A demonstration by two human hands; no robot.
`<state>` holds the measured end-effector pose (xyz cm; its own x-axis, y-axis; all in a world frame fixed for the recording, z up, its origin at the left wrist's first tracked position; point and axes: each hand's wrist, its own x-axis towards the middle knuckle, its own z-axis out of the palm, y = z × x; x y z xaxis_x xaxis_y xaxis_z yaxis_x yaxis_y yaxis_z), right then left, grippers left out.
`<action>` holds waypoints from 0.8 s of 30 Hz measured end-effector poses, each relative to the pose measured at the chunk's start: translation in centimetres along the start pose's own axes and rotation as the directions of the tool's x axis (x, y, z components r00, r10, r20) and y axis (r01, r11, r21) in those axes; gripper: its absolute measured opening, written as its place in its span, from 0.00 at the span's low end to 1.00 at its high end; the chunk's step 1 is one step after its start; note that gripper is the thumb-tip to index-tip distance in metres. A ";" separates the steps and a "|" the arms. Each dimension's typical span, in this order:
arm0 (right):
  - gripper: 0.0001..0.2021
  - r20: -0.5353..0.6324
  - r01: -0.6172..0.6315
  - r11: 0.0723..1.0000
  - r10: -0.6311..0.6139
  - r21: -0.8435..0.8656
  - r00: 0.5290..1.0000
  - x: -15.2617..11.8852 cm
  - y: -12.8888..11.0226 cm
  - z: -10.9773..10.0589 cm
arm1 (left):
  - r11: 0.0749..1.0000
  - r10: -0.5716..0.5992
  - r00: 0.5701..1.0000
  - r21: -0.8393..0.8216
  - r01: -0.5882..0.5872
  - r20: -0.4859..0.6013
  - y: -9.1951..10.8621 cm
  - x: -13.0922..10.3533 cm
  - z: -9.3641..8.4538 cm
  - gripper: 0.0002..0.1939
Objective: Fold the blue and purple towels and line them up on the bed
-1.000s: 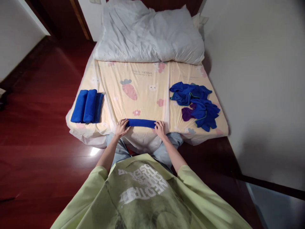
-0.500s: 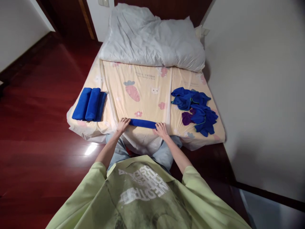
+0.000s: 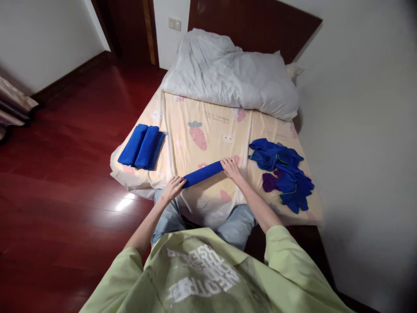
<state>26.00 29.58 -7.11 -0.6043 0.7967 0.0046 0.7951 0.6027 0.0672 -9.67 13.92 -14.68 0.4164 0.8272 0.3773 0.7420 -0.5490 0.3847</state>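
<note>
A blue towel point(image 3: 203, 174), folded or rolled into a long narrow strip, spans the space between my hands over the near part of the bed. My left hand point(image 3: 175, 188) is closed on its left end, and my right hand point(image 3: 231, 168) grips the other end. The strip slants, its right end farther from me. To the left lie several blue folded towels point(image 3: 142, 146), side by side and partly overlapping. On the right is a crumpled heap of blue cloths point(image 3: 280, 165) with green edging, a purple cloth point(image 3: 269, 182) among them.
The bed point(image 3: 182, 126) has a pale yellow sheet with carrot and rabbit prints. A bunched white quilt point(image 3: 228, 74) lies at its head, before a dark headboard point(image 3: 257, 26). A wall point(image 3: 365, 130) runs along the right; red wooden floor point(image 3: 65, 195) spreads out left.
The blue strip has gone from nearly level to slanted, its right end raised farther from me by my right hand. Both hands keep their hold. The whole view has shifted and tilted.
</note>
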 end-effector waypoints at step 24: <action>0.19 -0.057 0.412 0.910 -0.409 0.045 0.911 36.0 -18.2 5.8 | 0.954 -0.253 0.916 0.078 0.290 -0.311 -11.1 -6.3 0.0 0.25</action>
<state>-9.90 47.57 -13.97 -0.8787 0.4762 0.0334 0.4769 0.8788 0.0177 -20.54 14.74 -21.30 0.0309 0.8594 0.5104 0.8696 -0.2749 0.4101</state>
